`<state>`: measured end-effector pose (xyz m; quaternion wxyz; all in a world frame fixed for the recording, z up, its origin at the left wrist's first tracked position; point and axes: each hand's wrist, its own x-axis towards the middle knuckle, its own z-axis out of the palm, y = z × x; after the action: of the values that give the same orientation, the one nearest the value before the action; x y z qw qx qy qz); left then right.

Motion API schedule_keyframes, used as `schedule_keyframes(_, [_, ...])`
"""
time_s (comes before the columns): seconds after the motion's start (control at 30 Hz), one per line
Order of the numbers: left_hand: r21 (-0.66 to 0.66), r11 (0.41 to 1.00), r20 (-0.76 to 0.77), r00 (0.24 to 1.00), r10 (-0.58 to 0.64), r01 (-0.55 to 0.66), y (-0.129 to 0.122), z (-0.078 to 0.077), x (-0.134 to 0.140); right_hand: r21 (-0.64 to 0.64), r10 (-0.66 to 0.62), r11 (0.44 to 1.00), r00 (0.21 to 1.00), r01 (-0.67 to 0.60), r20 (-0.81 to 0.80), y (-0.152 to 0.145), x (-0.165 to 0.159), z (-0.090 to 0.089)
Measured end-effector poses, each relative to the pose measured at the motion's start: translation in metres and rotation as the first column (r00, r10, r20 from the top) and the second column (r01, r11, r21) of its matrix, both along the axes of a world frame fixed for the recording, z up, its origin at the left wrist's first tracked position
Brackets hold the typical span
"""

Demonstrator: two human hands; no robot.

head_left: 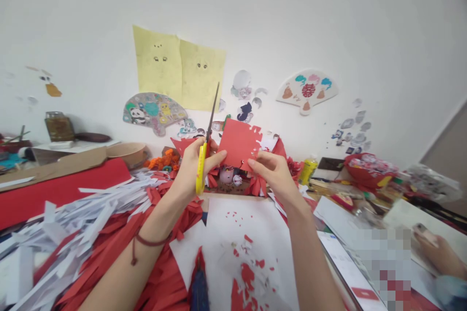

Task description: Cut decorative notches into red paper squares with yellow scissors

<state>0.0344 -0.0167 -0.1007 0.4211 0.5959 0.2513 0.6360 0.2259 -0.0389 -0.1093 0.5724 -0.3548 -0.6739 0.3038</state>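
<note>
My left hand [193, 165] pinches the left edge of a square of red paper [239, 143] between thumb and fingers. Against that same hand sits a pair of scissors [200, 170] with yellow handles, its closed blades pointing up. At the paper's lower right corner, my right hand [273, 170] grips with thumb and fingertips. Notches and small cut-outs run along the paper's right side, and a small hole shows near its bottom edge. Below the hands lies a white sheet [222, 243] scattered with red paper scraps [248, 274].
Heaped white paper strips [98, 223] and red strips [120, 252] cover the left side. A dark blue pointed object [199, 284] lies at the front. On the right are a phone-like screen [346, 267] and another person's hand [438, 252] holding a phone. Decorated fans [308, 90] hang on the wall.
</note>
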Motion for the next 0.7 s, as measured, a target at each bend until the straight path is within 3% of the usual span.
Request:
schedule_keyframes(0.2, [0.081, 0.986, -0.098, 0.983, 0.152, -0.145, -0.008, 0.002, 0.003, 0.001, 0.104, 0.995, 0.99, -0.104, -0.1, 0.006, -0.014, -0.003])
schedule_keyframes(0.33, [0.206, 0.947, -0.24, 0.925, 0.295, -0.249, -0.003, 0.0, -0.001, 0.039, 0.006, 0.999, 0.979, 0.002, -0.203, 0.01, -0.016, -0.004])
schedule_keyframes(0.43, [0.316, 0.922, -0.436, 0.83, 0.349, -0.222, 0.009, -0.003, -0.01, 0.082, -0.087, 0.989, 0.937, 0.122, -0.339, 0.013, -0.011, -0.002])
schedule_keyframes(0.57, [0.434, 0.858, -0.587, 0.637, 0.5, -0.273, 0.024, -0.006, -0.019, 0.099, -0.117, 0.98, 0.897, 0.174, -0.427, 0.011, -0.002, 0.001])
schedule_keyframes(0.7, [0.391, 0.894, -0.698, 0.562, 0.443, -0.219, 0.029, -0.008, -0.022, 0.132, -0.116, 0.974, 0.903, 0.185, -0.415, 0.006, 0.001, 0.004])
